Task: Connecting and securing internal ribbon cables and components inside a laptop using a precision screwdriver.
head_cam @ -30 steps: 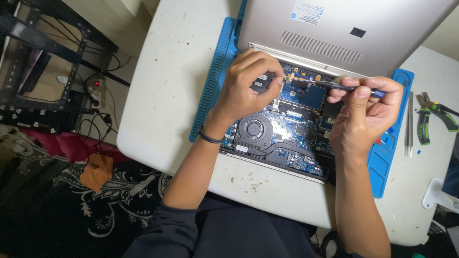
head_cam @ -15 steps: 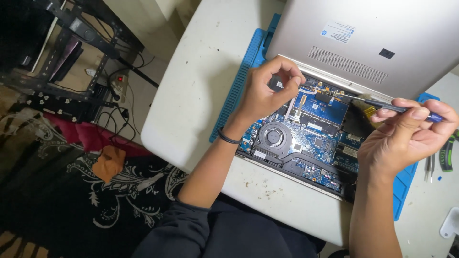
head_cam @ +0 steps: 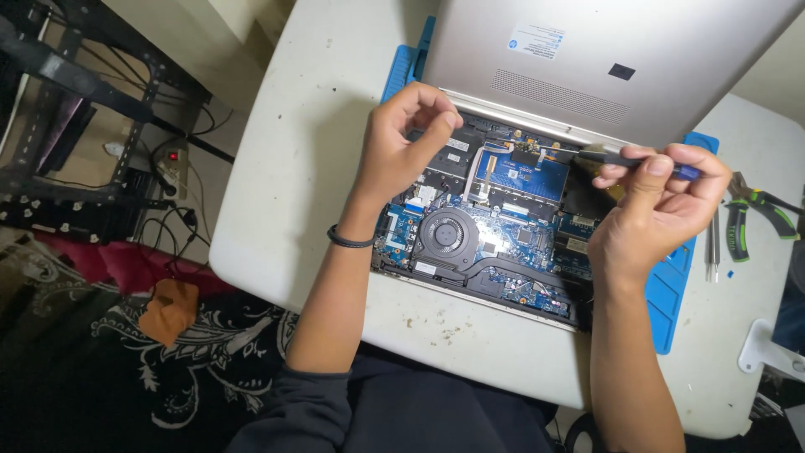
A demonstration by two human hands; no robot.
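At frame centre, right hand [head_cam: 650,214] grips a screwdriver [head_cam: 625,159] pointing left toward the pinched, seemingly empty left hand [head_cam: 402,151] over the laptop [head_cam: 495,235].

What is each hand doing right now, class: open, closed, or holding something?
Left hand: fingers pinched together above the opened laptop; anything held cannot be told.
Right hand: closed on a screwdriver.
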